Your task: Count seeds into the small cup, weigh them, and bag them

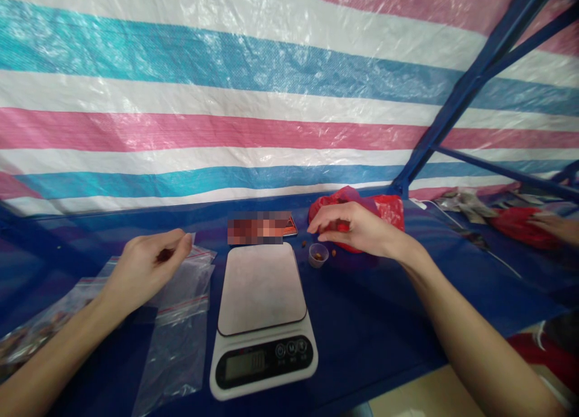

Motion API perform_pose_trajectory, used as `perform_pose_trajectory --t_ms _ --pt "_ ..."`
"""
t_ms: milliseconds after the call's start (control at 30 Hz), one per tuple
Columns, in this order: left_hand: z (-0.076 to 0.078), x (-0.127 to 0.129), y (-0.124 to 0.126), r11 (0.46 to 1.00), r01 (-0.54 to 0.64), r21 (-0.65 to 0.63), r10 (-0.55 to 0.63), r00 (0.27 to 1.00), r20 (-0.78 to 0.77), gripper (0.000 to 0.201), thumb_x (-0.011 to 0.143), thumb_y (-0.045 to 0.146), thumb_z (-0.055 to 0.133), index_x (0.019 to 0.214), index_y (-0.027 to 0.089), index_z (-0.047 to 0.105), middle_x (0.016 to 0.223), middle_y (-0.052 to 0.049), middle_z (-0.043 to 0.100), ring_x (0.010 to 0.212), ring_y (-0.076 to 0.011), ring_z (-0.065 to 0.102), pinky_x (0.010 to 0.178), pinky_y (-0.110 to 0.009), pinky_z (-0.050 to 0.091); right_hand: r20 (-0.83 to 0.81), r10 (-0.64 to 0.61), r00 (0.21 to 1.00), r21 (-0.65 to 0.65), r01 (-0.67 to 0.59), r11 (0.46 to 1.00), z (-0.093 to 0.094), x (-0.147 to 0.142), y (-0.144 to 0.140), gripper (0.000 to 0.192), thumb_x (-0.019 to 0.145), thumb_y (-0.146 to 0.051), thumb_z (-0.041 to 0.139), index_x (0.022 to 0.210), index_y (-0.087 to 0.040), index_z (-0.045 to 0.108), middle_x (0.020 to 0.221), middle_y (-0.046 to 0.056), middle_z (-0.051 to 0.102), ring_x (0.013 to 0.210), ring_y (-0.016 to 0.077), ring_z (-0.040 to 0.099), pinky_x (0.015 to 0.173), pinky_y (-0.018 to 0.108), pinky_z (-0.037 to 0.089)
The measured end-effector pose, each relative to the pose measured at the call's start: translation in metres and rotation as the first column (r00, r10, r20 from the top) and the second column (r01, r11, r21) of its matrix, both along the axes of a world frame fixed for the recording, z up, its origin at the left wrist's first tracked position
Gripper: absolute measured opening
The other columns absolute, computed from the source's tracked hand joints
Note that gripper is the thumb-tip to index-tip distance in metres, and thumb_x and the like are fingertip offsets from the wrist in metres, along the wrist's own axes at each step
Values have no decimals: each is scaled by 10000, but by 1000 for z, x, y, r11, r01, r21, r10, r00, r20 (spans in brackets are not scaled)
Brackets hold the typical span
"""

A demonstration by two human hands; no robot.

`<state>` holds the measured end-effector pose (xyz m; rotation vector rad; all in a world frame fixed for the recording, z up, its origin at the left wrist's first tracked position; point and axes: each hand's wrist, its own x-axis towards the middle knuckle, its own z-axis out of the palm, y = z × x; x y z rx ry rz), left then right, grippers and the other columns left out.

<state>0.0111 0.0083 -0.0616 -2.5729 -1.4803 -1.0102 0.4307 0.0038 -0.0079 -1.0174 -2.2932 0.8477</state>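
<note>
Plastic zip bag [186, 284]: your left hand [156, 257] had its corner pinched, left of the scale [262, 290]. Your right hand [350, 229] was part-open, fingers curled, by the red bag [389, 209], near the small cup [318, 259] on the counter [375, 326].

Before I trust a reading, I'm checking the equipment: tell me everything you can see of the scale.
The scale is white, plastic-looking, with a pale, flat platform edged in dark. Its black front panel carries a grey display with faint digits and three round buttons. It lies flat on the blue table, panel at the near end, clear bags to its left, a small cup to its right. Neither the left hand nor the right hand touches it.
</note>
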Motion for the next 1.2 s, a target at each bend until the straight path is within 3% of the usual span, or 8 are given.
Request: perform_pose_trajectory --t_ms 133,200,267,400,467,667,1033,1200 --pt "0 1 0 1000 4 7 -3 1000 -3 503 1030 444 450 592 197 461 528 71 378 455 -72 389 502 -221 306 -11 18 1000 -178 -19 984 -3 -1 0 250 919 -375 803 1036 -154 785 959 78 797 828 199 755 722 291 589" --pt "0 0 0 1000 6 9 -6 1000 -9 499 1034 439 446 598 197 463 528 73 375 451 -71 389 504 -222 303 -1 24 1000 -200 -23 979 -3 -3 0 292 900 -413 826 1020 -151 781 923 74 785 793 204 748 687 292 577" --pt "0 0 0 1000 1 6 -1 1000 -19 498 1039 437 440 603 197 459 533 74 367 455 -72 389 509 -225 299 9 35 999 -125 -34 992 -5 -3 2 276 915 -410 816 1011 -154 780 943 77 774 819 206 737 708 293 567" --pt "-1 -2 0 1000 -13 -5 13 1000 -21 494 1034 449 444 607 201 452 546 70 366 470 -80 393 518 -229 300 81 -28 996 183 13 983 -14 -2 11 146 1025 -230 657 1006 -162 785 974 80 752 892 197 703 812 304 532" --pt "-1 -1 0 1000 -13 -17 13 1000 -14 488 1029 449 446 608 202 456 545 68 371 471 -83 395 518 -229 304 156 -40 987 228 3 974 -21 -1 17 158 1008 -144 644 995 -159 801 962 81 749 879 196 700 819 304 526" --pt "0 1 0 1000 -5 -16 5 1000 -7 495 1019 456 437 598 201 486 522 65 395 459 -87 394 511 -234 298 247 38 968 111 -67 992 -38 -2 25 190 999 -183 696 1118 -175 844 984 84 754 859 190 719 775 275 534" --pt "0 1 1 1000 2 -3 -2 1000 -11 510 1025 465 439 595 197 492 529 63 409 463 -86 412 517 -231 307 282 -5 959 46 -9 999 -48 0 33 84 894 -108 719 870 -158 782 867 53 762 785 189 706 750 277 530" --pt "-1 1 1 1000 -20 -23 20 1000 -10 512 1020 478 434 597 196 498 524 63 408 465 -88 405 519 -235 305 257 -47 965 -2 49 999 -46 0 28 74 917 -141 664 859 -173 698 819 24 704 683 163 659 623 256 498"
